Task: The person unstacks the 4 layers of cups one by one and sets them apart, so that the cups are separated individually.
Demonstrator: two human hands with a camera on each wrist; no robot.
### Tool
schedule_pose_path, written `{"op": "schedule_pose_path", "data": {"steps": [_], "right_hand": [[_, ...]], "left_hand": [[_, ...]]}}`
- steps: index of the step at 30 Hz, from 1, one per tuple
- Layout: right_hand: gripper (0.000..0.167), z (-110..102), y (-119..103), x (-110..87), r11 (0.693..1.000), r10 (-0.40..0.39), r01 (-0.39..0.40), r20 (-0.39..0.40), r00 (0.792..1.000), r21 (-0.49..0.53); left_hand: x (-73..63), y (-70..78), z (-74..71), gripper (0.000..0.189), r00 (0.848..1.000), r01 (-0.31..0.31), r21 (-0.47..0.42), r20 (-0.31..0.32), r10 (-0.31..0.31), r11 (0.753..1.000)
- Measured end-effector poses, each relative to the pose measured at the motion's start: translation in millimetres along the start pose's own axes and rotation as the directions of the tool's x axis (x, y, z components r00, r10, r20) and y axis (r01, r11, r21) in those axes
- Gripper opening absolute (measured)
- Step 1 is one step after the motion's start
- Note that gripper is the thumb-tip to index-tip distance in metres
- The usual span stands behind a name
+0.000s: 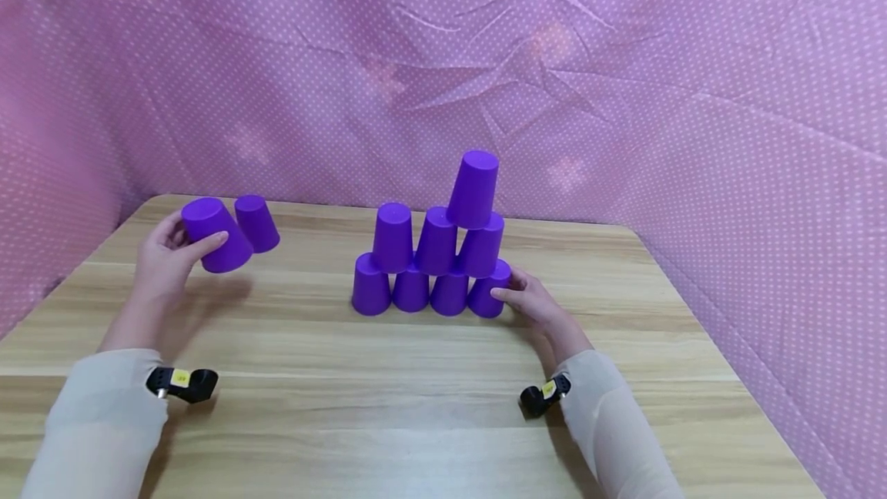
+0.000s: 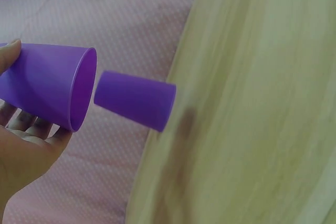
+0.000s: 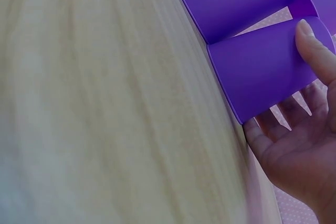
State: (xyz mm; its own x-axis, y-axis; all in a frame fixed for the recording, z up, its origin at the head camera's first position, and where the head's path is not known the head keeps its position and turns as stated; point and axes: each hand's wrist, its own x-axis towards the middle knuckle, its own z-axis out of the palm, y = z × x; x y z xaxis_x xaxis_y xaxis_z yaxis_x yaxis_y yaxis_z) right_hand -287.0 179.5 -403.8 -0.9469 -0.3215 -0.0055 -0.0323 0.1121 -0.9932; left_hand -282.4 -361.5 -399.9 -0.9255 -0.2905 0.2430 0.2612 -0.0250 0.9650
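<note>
My left hand (image 1: 162, 268) holds a purple plastic cup (image 1: 216, 236) bottom up and tilted above the table's left side, thumb on the near side. Its open rim shows in the left wrist view. Just beyond it, a second purple cup (image 1: 256, 223) overlaps it in the head view. At the centre, inverted purple cups form a pyramid: several in the bottom row, three in the middle row, one top cup (image 1: 475, 189) over the right gap. My right hand (image 1: 535, 303) grips the bottom row's rightmost cup (image 3: 262, 69), thumb in front, other fingers around its far side.
The wooden table (image 1: 388, 406) has its back edge close behind the cups. Pink dotted cloth (image 1: 312, 83) hangs at the back and both sides. A black wrist camera (image 1: 183, 383) juts from the left sleeve, and another black camera (image 1: 543, 397) from the right.
</note>
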Motion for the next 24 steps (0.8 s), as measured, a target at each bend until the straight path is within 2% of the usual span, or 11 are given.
{"op": "schedule_pose_path", "data": {"steps": [1, 4, 6, 9, 13, 18, 22, 24], "right_hand": [[0.052, 0, 0, 0.2, 1.0, 0.0, 0.0, -0.001, 1.0, 0.004], [0.055, -1, 1, 0.9, 1.0, 0.001, -0.001, 0.003, 1.0, 0.007], [0.056, -2, 2, 1.1, 1.0, 0.005, -0.005, 0.002, 1.0, 0.005], [0.056, -1, 3, 1.6, 1.0, 0.011, -0.011, 0.001, 1.0, 0.016], [0.054, -1, 3, 1.2, 0.999, 0.005, -0.006, 0.007, 1.0, 0.034], [0.052, -1, 4, -0.1, 0.999, -0.008, 0.008, 0.006, 1.0, 0.037], [0.053, -2, 3, -1.0, 0.999, -0.009, 0.008, 0.012, 1.0, 0.043], [0.053, -4, 3, -1.6, 0.999, -0.008, 0.008, 0.013, 1.0, 0.035]], "left_hand": [[3.5, -4.9, -4.7, 0.063, 1.0, -0.001, 0.042, -0.003, 0.001, 0.999], [10.6, -15.7, -14.4, 0.064, 0.999, 0.02, 0.081, -0.033, -0.018, 0.997], [13.9, -20.5, -19.7, 0.065, 0.999, 0.023, 0.105, -0.029, -0.02, 0.994], [18.6, -27.3, -25.2, 0.065, 0.997, 0.036, 0.064, -0.068, -0.031, 0.997], [19.2, -31.1, -30.5, 0.068, 0.992, 0.053, 0.024, -0.112, -0.05, 0.998], [17.6, -29.5, -40.1, 0.073, 0.984, 0.101, 0.134, -0.157, -0.079, 0.986], [19.0, -28.2, -46.0, 0.079, 0.97, 0.168, 0.22, -0.211, -0.121, 0.961], [20.3, -28.6, -46.8, 0.08, 0.964, 0.187, 0.216, -0.23, -0.136, 0.958]]}}
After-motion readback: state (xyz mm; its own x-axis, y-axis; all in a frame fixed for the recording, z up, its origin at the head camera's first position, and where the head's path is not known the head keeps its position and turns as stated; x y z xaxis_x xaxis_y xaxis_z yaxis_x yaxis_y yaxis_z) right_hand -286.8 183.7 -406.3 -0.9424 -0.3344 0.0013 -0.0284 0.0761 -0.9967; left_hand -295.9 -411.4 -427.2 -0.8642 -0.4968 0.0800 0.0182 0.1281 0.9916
